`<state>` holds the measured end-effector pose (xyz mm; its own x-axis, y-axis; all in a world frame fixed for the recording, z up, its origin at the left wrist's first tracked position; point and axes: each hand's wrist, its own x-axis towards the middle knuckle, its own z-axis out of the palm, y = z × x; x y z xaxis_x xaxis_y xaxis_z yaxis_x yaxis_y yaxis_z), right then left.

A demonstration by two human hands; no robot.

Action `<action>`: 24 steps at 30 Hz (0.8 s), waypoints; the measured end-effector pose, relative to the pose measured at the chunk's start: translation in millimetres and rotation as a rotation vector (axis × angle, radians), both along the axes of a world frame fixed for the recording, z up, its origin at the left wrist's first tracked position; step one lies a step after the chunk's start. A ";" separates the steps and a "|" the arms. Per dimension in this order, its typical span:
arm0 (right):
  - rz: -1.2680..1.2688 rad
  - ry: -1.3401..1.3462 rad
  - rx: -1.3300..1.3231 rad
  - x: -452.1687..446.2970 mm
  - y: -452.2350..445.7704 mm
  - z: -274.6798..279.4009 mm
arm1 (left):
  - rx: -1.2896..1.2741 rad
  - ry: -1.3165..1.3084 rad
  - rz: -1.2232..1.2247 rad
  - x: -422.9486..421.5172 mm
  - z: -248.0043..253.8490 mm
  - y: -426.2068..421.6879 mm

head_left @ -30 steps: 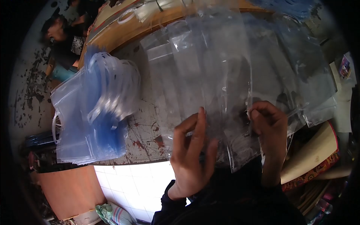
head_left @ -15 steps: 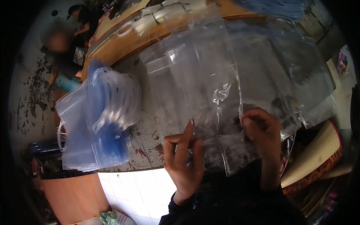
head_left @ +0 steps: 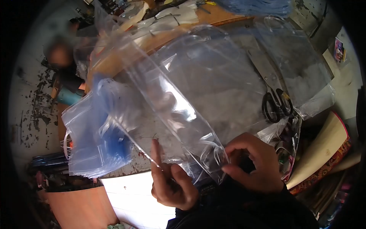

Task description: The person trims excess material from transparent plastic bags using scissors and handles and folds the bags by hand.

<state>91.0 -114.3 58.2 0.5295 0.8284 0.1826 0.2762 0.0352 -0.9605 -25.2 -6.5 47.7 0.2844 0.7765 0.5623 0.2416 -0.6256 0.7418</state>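
A clear plastic bag (head_left: 179, 103) stretches up and to the left from my two hands, with bright reflections along its middle panel. My right hand (head_left: 255, 164) pinches its right edge between thumb and fingertips. At the bag's left edge, my left hand (head_left: 169, 187) has the film against its fingers, the index finger pointing up and the others curled. Scissors (head_left: 268, 84) with black handles lie to the right, beyond my right hand. Under the held bag are more clear plastic bags (head_left: 236, 91) spread over the worktable.
A stack of bluish plastic bags (head_left: 87, 137) with looped white handles sits at the left of the worktable. Blue sheets (head_left: 255, 5) lie at the back. A rolled cream sheet (head_left: 320, 152) leans at the right. Another person (head_left: 63, 61) is at the far left.
The held bag has swung left, its far end now over the left back of the table. The scissors have come into sight. My left hand has moved left and down, my right hand slightly down.
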 end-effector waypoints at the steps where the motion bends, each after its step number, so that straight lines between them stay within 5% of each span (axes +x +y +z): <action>1: 0.009 0.047 0.022 -0.6 1.9 -8.9 | -0.012 -0.012 0.034 1.5 8.5 -3.2; 3: 0.032 0.093 0.054 -0.5 3.3 -12.6 | 0.043 -0.048 0.018 4.9 14.2 -4.4; 5: 0.061 0.650 0.003 1.0 0.0 -9.4 | 0.061 0.058 -0.053 -1.2 22.4 -4.7; 11: 0.160 0.961 0.213 7.7 -10.0 -24.4 | 0.163 0.021 -0.024 8.2 15.9 -14.9; 21: 0.157 0.947 0.244 4.3 -7.2 -27.4 | 0.327 0.121 -0.116 0.4 8.8 -7.6; 24: 0.120 0.882 0.226 0.2 -4.4 -24.8 | 0.190 0.075 -0.018 0.0 12.6 -14.7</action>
<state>91.3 -118.7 33.4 0.4668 0.8805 -0.0830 -0.5716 0.2288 -0.7880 -25.2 -21.1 60.3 0.3442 0.6526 0.6750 0.2792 -0.7575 0.5901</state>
